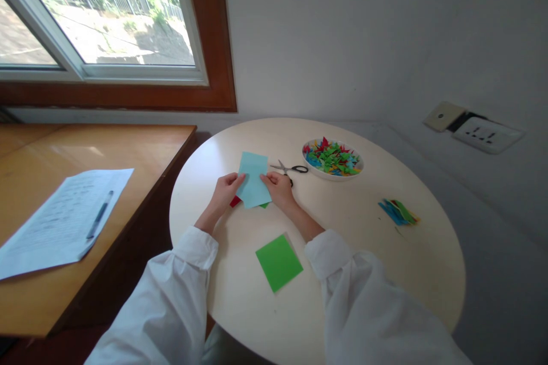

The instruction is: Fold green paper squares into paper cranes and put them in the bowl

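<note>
A light blue sheet of paper (254,182) is held up over the round table, pinched at both side edges. My left hand (226,190) grips its left edge between thumb and fingers, and my right hand (279,188) grips the right edge the same way. Beneath it, bits of red paper (235,201) and green paper show, mostly covered. Black-handled scissors (293,169) lie just beyond my right hand, one handle partly hidden by it. Nearer to me, a green square of paper (279,263) lies flat between my forearms.
A white oval dish (334,175) of small folded paper pieces in several colours stands at the back right of the round table (363,291). Paper strips (398,213) lie at the right. On the wooden desk (141,148) at left are written sheets (64,217) and a pen (100,215).
</note>
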Action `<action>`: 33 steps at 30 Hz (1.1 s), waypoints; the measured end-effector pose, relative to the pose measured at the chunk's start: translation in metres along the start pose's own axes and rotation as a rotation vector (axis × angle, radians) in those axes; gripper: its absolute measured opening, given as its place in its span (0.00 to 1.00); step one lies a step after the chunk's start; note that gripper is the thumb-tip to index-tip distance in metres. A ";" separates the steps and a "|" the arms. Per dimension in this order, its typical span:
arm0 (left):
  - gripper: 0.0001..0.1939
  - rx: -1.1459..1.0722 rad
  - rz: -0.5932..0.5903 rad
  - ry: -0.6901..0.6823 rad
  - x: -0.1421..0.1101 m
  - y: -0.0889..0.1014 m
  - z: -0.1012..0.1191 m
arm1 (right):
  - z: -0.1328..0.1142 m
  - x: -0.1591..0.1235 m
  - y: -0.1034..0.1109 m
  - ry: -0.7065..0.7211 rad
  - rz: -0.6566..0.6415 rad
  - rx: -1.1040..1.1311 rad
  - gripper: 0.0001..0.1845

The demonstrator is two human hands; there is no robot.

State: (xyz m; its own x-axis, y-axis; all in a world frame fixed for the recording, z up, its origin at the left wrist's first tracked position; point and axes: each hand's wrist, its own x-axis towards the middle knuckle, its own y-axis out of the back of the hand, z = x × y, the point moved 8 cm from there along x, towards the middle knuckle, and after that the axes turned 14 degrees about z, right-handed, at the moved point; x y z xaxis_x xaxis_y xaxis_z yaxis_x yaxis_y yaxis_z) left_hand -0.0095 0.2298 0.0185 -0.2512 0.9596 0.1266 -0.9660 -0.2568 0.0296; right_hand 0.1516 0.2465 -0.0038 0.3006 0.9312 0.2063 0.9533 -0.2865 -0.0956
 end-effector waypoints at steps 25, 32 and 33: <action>0.13 0.176 0.315 -0.086 0.017 0.033 -0.011 | -0.007 0.004 0.011 -0.122 0.103 0.112 0.16; 0.15 0.596 0.313 -0.299 0.013 0.032 0.002 | -0.017 -0.012 0.024 -0.003 0.000 0.018 0.15; 0.17 0.621 0.305 -0.288 0.013 0.032 0.000 | -0.020 -0.018 0.028 0.013 -0.034 -0.019 0.15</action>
State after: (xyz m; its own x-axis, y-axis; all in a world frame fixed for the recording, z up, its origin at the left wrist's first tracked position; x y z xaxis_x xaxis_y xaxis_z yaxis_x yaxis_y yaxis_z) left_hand -0.0432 0.2342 0.0210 -0.3938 0.7893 0.4711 -0.6227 -0.6061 0.4949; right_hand 0.1732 0.2176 0.0093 0.2679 0.9376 0.2218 0.9634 -0.2587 -0.0702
